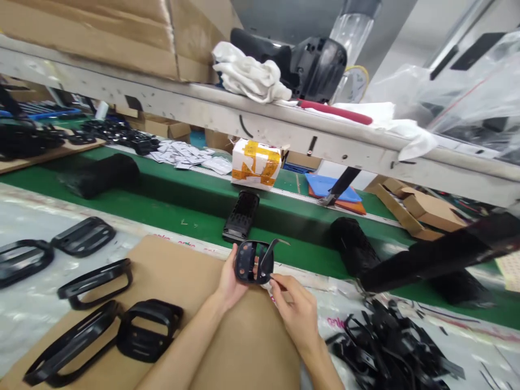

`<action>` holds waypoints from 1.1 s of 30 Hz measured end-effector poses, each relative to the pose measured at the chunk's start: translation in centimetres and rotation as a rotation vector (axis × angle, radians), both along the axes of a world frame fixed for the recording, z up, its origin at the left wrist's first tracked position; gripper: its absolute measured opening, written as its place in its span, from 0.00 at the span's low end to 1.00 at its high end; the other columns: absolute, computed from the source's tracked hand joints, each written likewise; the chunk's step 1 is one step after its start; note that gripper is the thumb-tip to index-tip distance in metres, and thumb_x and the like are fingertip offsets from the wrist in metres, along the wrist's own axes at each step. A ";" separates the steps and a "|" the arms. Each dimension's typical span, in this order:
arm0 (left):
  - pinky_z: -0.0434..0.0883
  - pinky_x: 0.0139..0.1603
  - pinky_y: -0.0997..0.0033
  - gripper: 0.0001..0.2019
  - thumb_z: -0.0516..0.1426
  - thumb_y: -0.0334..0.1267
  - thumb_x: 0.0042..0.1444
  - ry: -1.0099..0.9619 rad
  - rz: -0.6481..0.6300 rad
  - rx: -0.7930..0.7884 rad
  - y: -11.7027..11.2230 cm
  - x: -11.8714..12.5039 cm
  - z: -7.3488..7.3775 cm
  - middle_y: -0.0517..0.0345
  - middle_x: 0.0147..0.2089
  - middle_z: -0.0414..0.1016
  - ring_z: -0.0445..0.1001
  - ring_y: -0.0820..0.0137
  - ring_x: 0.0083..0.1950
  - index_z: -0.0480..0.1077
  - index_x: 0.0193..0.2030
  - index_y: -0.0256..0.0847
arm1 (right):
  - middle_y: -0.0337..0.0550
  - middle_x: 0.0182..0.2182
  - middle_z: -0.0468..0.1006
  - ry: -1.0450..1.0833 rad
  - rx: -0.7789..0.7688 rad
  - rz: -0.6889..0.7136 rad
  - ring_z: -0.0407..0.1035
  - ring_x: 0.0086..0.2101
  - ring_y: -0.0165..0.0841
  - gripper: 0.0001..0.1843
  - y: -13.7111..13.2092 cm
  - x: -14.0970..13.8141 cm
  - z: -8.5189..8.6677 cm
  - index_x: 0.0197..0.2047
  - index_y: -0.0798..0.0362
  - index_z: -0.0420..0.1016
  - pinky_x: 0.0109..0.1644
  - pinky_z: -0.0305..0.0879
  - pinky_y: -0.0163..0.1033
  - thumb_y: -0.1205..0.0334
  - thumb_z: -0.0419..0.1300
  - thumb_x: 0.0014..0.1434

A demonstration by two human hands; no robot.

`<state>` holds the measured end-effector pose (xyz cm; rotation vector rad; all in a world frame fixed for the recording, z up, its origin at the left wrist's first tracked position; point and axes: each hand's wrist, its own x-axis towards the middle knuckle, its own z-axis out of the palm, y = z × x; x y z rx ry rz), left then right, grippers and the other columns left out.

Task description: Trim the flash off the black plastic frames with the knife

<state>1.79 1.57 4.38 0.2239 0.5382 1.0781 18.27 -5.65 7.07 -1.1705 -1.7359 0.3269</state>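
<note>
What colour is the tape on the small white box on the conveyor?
Orange-yellow tape on the white box, seen in the head view.

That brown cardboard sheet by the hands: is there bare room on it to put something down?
Yes. The cardboard sheet is bare between the black frames on its left and the left hand holding a small black part. Right of the right hand, a heap of black pieces crowds the bench.

The part (pixel 252 262) you hold is black, like the frames (pixel 95 279) on your tan cardboard sheet (pixel 179 271). The conveyor belt (pixel 170 208) runs green. That white box (pixel 255 163) wears orange-yellow tape (crisscrossed), and beyond it lies what looks like a blue sheet (pixel 325 187) over orange.
</note>
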 end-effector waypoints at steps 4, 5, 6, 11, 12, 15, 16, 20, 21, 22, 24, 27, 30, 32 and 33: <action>0.75 0.40 0.71 0.20 0.73 0.53 0.54 0.133 0.117 0.020 0.2 0.0 -1.4 0.57 0.36 0.82 0.79 0.67 0.35 0.80 0.42 0.38 | 0.45 0.42 0.86 -0.112 0.122 0.099 0.82 0.40 0.39 0.12 0.9 -0.6 -2.0 0.53 0.47 0.81 0.46 0.80 0.41 0.70 0.61 0.72; 0.74 0.38 0.72 0.22 0.75 0.52 0.50 0.166 0.142 0.035 0.2 0.1 -1.7 0.58 0.36 0.82 0.78 0.67 0.34 0.80 0.43 0.39 | 0.45 0.42 0.85 -0.112 0.120 0.106 0.82 0.41 0.38 0.12 0.9 -0.6 -2.5 0.54 0.47 0.81 0.47 0.80 0.41 0.70 0.61 0.72; 0.72 0.36 0.73 0.24 0.76 0.52 0.47 0.199 0.156 0.049 0.1 0.2 -1.9 0.58 0.35 0.82 0.78 0.68 0.33 0.81 0.44 0.39 | 0.45 0.42 0.85 -0.105 0.107 0.103 0.81 0.40 0.38 0.12 0.9 -0.6 -3.0 0.54 0.47 0.80 0.48 0.79 0.41 0.70 0.61 0.72; 0.71 0.37 0.72 0.25 0.76 0.54 0.44 0.292 0.161 0.065 -0.3 0.9 -2.4 0.54 0.38 0.83 0.78 0.64 0.37 0.82 0.41 0.37 | 0.44 0.40 0.82 -0.071 0.019 0.083 0.80 0.39 0.38 0.11 -0.3 -0.4 -5.4 0.53 0.47 0.78 0.45 0.79 0.40 0.70 0.58 0.73; 0.72 0.40 0.71 0.24 0.76 0.53 0.44 0.303 0.172 0.070 -0.4 1.0 -2.4 0.53 0.40 0.84 0.78 0.63 0.40 0.82 0.41 0.38 | 0.44 0.40 0.82 -0.071 0.002 0.092 0.80 0.40 0.38 0.11 -0.5 -0.4 -5.6 0.53 0.47 0.78 0.45 0.78 0.40 0.70 0.58 0.73; 0.73 0.44 0.68 0.24 0.75 0.53 0.45 0.356 0.172 0.102 -0.5 0.9 -2.6 0.53 0.42 0.84 0.79 0.60 0.43 0.82 0.42 0.38 | 0.45 0.41 0.82 -0.059 -0.032 0.123 0.80 0.41 0.38 0.12 -0.9 -0.5 -5.9 0.54 0.47 0.77 0.46 0.78 0.39 0.70 0.56 0.74; 0.73 0.44 0.68 0.24 0.75 0.54 0.46 0.366 0.160 0.107 -0.5 0.9 -2.6 0.52 0.41 0.84 0.80 0.59 0.43 0.82 0.42 0.38 | 0.45 0.42 0.82 -0.053 -0.043 0.134 0.80 0.42 0.38 0.13 -0.9 -0.5 -5.9 0.54 0.46 0.77 0.46 0.78 0.39 0.70 0.56 0.74; 0.74 0.43 0.65 0.27 0.76 0.53 0.44 0.346 0.115 0.050 -0.5 0.7 -3.1 0.51 0.39 0.84 0.81 0.57 0.40 0.80 0.46 0.38 | 0.46 0.42 0.81 -0.054 -0.090 0.166 0.79 0.42 0.38 0.13 -0.7 0.0 -5.6 0.54 0.46 0.78 0.46 0.76 0.40 0.69 0.55 0.75; 0.74 0.43 0.64 0.28 0.76 0.53 0.43 0.345 0.115 0.034 -0.5 0.8 -3.2 0.50 0.40 0.85 0.81 0.57 0.40 0.80 0.47 0.38 | 0.46 0.41 0.81 -0.060 -0.103 0.170 0.79 0.41 0.38 0.13 -0.7 0.1 -5.5 0.53 0.46 0.79 0.46 0.76 0.40 0.69 0.55 0.75; 0.74 0.43 0.65 0.29 0.76 0.52 0.43 0.348 0.117 0.026 -0.5 0.8 -3.3 0.50 0.40 0.85 0.82 0.57 0.40 0.79 0.47 0.38 | 0.46 0.41 0.80 -0.066 -0.114 0.174 0.79 0.41 0.38 0.12 -0.6 0.1 -5.5 0.53 0.46 0.79 0.46 0.75 0.40 0.68 0.55 0.75; 0.74 0.44 0.66 0.30 0.77 0.53 0.43 0.354 0.123 0.032 -0.4 0.7 -3.1 0.50 0.41 0.85 0.81 0.58 0.41 0.79 0.48 0.37 | 0.45 0.41 0.80 -0.068 -0.131 0.188 0.78 0.40 0.38 0.11 -0.7 0.1 -5.4 0.52 0.47 0.79 0.45 0.75 0.39 0.67 0.56 0.75; 0.72 0.38 0.69 0.28 0.75 0.59 0.45 0.327 0.063 0.060 -0.4 0.6 -2.6 0.52 0.35 0.82 0.78 0.64 0.34 0.79 0.41 0.36 | 0.45 0.41 0.79 -0.041 -0.143 0.202 0.78 0.39 0.36 0.11 -0.6 0.0 -5.3 0.53 0.48 0.80 0.43 0.74 0.38 0.67 0.57 0.75; 0.65 0.29 0.72 0.26 0.72 0.62 0.50 0.288 -0.032 0.130 -0.4 0.4 -2.0 0.57 0.25 0.74 0.69 0.71 0.25 0.75 0.32 0.37 | 0.44 0.40 0.79 -0.014 -0.189 0.208 0.77 0.38 0.36 0.11 -0.6 0.0 -5.0 0.52 0.47 0.81 0.41 0.72 0.38 0.65 0.57 0.75; 0.61 0.26 0.74 0.21 0.73 0.53 0.50 0.287 -0.018 0.148 -0.5 0.3 -1.7 0.61 0.25 0.72 0.66 0.73 0.24 0.74 0.35 0.38 | 0.43 0.39 0.78 -0.003 -0.245 0.228 0.75 0.36 0.35 0.11 -0.6 0.3 -4.9 0.53 0.46 0.81 0.38 0.70 0.37 0.64 0.57 0.75; 0.60 0.26 0.75 0.19 0.73 0.47 0.48 0.291 0.005 0.140 -0.5 0.3 -1.5 0.63 0.27 0.72 0.65 0.75 0.24 0.74 0.37 0.39 | 0.42 0.38 0.78 0.010 -0.261 0.229 0.74 0.35 0.35 0.11 -0.6 0.4 -4.9 0.54 0.46 0.80 0.36 0.69 0.37 0.62 0.57 0.75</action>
